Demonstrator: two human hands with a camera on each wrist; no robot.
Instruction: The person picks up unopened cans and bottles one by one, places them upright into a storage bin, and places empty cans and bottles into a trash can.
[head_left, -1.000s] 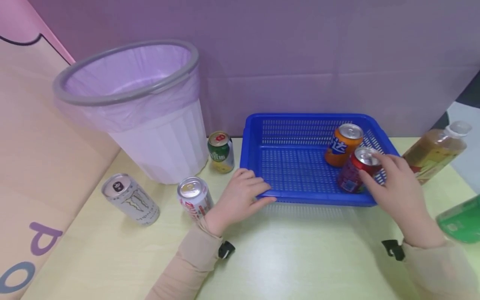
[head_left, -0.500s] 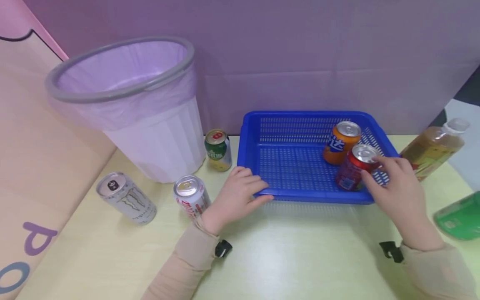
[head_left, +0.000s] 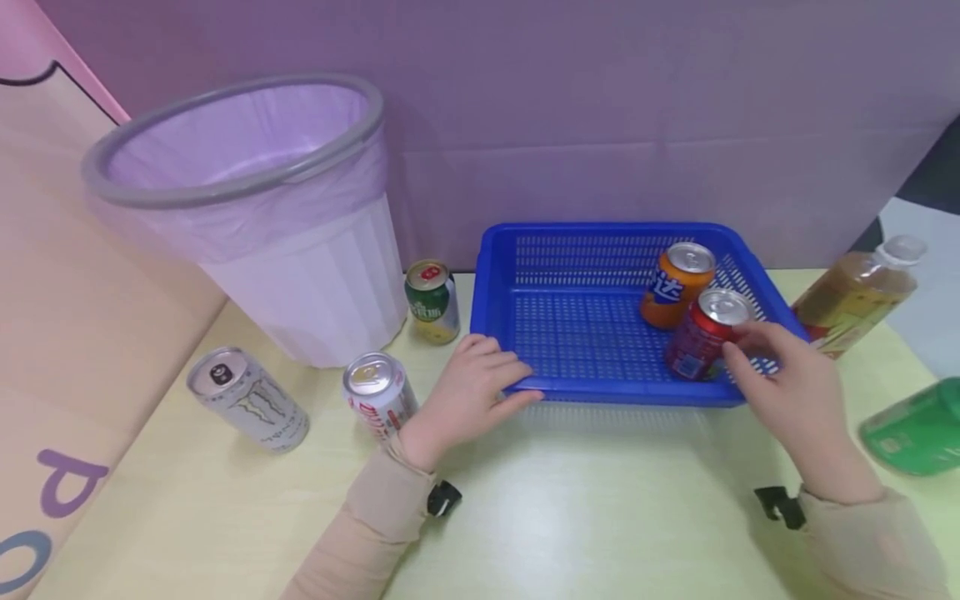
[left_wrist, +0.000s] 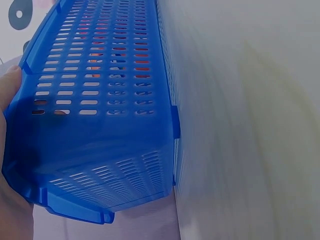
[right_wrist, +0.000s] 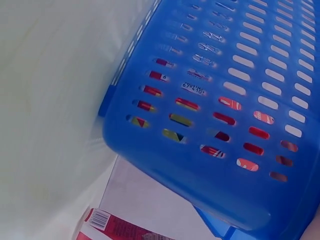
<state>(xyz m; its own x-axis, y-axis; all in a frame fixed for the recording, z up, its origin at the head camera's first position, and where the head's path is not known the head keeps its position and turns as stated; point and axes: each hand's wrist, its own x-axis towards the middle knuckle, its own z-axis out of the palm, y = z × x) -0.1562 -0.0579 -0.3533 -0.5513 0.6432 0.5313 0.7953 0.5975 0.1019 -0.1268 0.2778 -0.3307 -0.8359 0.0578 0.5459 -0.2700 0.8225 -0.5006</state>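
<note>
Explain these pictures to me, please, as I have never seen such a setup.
There is no machine: a person works with two bare hands. The wide picture comes from a camera on the head; the two close ones, from cameras on the wrists, face the slotted blue basket. On the table, a lined bin, green can, white can and grey can are left of it; a bottle and a green container are at its right. Inside are an orange can and a red can. The left hand holds the basket's near left corner; the right hand has its fingers at the red can, though whether they grip it is unclear.
</note>
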